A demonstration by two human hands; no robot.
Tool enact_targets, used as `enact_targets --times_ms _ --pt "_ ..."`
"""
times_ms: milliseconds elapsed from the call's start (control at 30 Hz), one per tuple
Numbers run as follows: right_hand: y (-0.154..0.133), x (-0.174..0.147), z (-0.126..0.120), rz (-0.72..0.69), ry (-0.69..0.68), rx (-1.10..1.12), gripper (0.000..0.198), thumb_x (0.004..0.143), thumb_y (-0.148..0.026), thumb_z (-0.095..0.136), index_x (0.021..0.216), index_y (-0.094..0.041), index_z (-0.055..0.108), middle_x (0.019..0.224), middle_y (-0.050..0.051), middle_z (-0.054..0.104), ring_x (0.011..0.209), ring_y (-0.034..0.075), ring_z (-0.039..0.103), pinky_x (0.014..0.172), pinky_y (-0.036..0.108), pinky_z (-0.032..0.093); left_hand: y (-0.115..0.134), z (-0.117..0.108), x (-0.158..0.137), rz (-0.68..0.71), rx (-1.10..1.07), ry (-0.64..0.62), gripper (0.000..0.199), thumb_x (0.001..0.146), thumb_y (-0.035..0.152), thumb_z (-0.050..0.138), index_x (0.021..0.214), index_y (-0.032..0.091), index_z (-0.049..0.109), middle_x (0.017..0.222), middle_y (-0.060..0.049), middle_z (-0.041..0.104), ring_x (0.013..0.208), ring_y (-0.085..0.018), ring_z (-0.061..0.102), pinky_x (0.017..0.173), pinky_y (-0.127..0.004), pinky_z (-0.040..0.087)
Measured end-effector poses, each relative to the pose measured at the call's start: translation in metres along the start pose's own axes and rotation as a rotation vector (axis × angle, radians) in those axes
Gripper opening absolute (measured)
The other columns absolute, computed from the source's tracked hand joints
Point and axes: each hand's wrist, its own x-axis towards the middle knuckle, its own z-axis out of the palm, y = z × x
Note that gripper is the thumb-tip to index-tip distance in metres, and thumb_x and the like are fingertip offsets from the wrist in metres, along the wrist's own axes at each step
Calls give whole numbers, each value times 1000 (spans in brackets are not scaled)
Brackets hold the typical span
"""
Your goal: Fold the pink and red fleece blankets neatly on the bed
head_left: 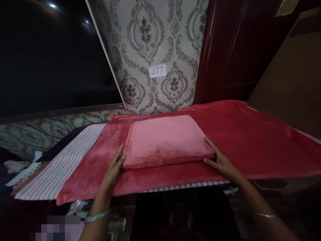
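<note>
Pink plush fabric, folded into a thick rectangular pad point(167, 140), is lying in the middle of a deep red fleece blanket point(250, 140) that is spread flat over a raised surface. Both of the person's hands are resting against the near corners of the pad, one on each side.

Judging from this, the folding of the pink piece is looking finished, and the hands are squaring or pressing it into shape. A next move would probably call for even pressure from both sides, or fingers sliding underneath so the folds are not slipping apart.

The left hand point(114, 167) is lying nearly flat on the red blanket, fingers point(120, 157) extended and close together, their tips touching the pad's near left corner. It is gripping nothing. The right hand point(220, 160) is also open, fingers spread a little and running along the pad's near right edge, thumb pointing inward along the front edge. It is touching, not clenching. Whether any fingertip is tucked under the pad cannot be told.

A thin bangle is showing on each wrist. A pink and grey striped cloth point(62, 164) is lying under the red blanket, sticking out to the left and along the front edge. Behind, grey damask-patterned wallpaper point(155, 40) is carrying a small white label reading 217 point(157, 71). A dark red glossy door point(225, 50) is standing to the right of it.
</note>
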Motion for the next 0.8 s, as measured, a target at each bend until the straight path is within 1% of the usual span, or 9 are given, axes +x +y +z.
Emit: enact_targets --times_ms 100,167,300,400,500,567,633,700,800 --pt "3 -4 1 -51 -36 -79 74 89 -46 59 156 -23 37 159 11 43 145 30 42 119 48 36 -7 -8 -9 44 16 -142 81 76 48 75 150 25 50 157 -6 49 139 -32 51 111 -39 47" --pt "9 -3 4 -105 -8 -167 68 87 -34 55 153 -23 42 153 11 50 140 29 49 116 48 40 -14 -8 -11 140 86 -178 82 77 38 73 153 25 45 158 -8 47 141 -31 49 114 -41 45" --pt "17 3 10 -191 63 -328 68 79 -19 51 146 -25 49 142 9 59 130 27 57 109 45 47 -27 3 -5 442 380 -70 70 75 16 60 144 21 53 148 -11 56 138 -27 51 119 -46 37" --pt "16 6 10 -181 116 -394 61 79 -19 49 139 -25 57 131 9 67 119 27 64 100 44 53 -33 8 1 572 498 3 59 74 11 54 132 20 60 132 -11 64 125 -25 59 111 -47 45" --pt "9 14 5 -195 174 -385 50 82 -23 48 129 -25 65 122 9 71 110 28 67 92 44 56 -24 5 8 622 522 75 41 79 16 52 117 21 68 110 -9 68 105 -24 65 97 -43 53" --pt "-3 25 -4 -240 224 -339 42 83 -26 47 120 -24 69 117 8 73 106 27 68 91 43 56 -6 2 13 665 506 133 29 83 25 54 106 21 71 100 -8 65 97 -24 64 91 -41 55" --pt "-23 40 -18 -296 298 -299 34 84 -29 47 107 -24 71 107 8 73 99 26 68 88 42 56 23 -2 18 721 453 188 23 82 34 59 96 21 72 102 -8 65 100 -25 62 91 -41 54" --pt "-52 58 -37 -340 419 -273 26 83 -35 51 95 -24 72 96 8 71 92 26 67 84 44 56 61 -5 24 733 357 218 24 80 41 64 92 22 70 107 -8 68 103 -25 62 93 -40 53" --pt "-104 79 -68 -343 599 -165 26 82 -47 61 93 -25 70 101 9 67 99 29 63 89 48 55 126 -8 31 639 169 272 27 76 47 69 86 22 69 89 -4 71 87 -23 63 81 -37 55"
